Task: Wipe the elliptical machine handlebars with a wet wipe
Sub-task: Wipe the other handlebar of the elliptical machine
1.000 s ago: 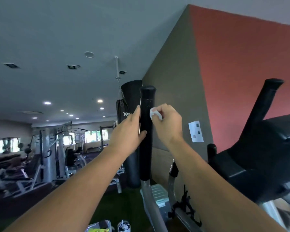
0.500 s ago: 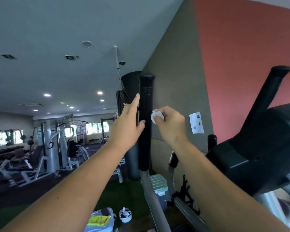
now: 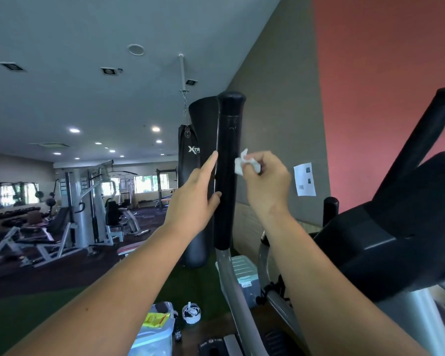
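Head view, the only one we've got: mid-frame, our left hand [image 3: 194,199] rests flat on the black handlebar [image 3: 226,173], fingers straight and together. Our right hand [image 3: 265,181] pinches a balled-up wet wipe [image 3: 242,165] against the grip's right side. Such a small wad could easily slip out, or skip the back of the grip, which we can't see.

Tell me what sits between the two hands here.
The black handlebar grip, in the head view: left hand against one side, right hand pressing the wipe on the other.
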A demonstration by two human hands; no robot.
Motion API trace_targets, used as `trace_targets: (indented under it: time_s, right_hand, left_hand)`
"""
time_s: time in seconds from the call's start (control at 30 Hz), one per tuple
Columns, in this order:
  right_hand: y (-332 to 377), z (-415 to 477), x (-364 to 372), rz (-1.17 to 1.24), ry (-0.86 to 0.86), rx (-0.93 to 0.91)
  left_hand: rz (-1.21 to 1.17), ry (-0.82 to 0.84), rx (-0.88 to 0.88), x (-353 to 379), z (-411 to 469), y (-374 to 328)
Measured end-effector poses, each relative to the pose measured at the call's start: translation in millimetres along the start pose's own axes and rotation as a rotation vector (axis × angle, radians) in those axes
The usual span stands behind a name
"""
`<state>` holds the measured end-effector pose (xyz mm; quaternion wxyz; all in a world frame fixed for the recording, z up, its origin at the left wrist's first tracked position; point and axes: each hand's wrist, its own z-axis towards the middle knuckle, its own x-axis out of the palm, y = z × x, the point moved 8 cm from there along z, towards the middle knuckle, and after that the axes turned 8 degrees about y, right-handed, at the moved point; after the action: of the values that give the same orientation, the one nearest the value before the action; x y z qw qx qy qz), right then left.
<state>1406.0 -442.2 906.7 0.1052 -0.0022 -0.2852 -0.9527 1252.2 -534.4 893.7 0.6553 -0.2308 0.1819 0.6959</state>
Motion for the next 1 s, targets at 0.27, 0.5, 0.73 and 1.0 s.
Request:
trace_targets:
  time_s: [0.27,0.5,0.73,1.0]
  right_hand:
    - [-48.6,-40.8,20.8,-0.132,0.116,0.055]
    - [-16.3,-15.3,4.9,-0.041,-0.072,-0.013]
    - [-77.9,-55.1,22.6,-0.152,0.022,0.056]
    - [-67.5,-59.0,29.4,-0.129,0.032,0.034]
  left_hand:
    - [-0.118,0.028,-0.025,17.7,-12.0,10.5]
    - [-0.122,-0.009,-0.018,25.4,-18.7,16.7]
    - [-0.113,0.001,0.0,36.6,-27.1,19.4]
    - [-0.089,0.033,-0.036,54.3,-38.5,28.7]
